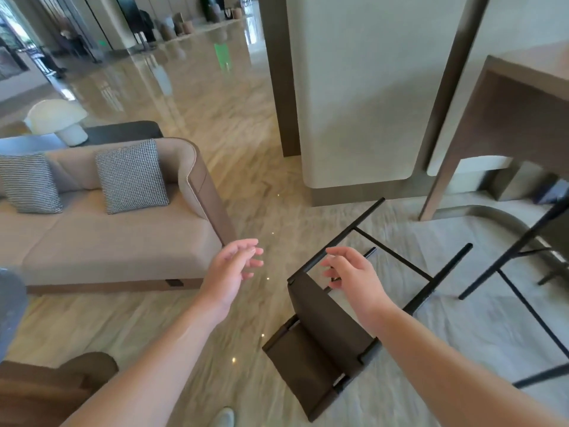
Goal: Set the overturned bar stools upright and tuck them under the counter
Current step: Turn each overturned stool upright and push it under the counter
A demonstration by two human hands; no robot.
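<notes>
The bar stool (326, 331) lay tipped over on the floor just in front of me, its brown seat and back near my feet and its thin black legs (345, 234) pointing away toward the counter (508, 97). Another stool (523, 241) stood beside the counter on my right. My left hand (229, 269) was open, fingers spread, holding nothing. My right hand (351, 272) was open too, fingers curled over the top leg, and I could not tell if it was touching. I thought the stool would feel stiff and hard, and a bit heavy at the seat end. The metal legs looked smooth, so maybe slippery. I thought a good hold would be one hand on a leg and one on the seat edge.
</notes>
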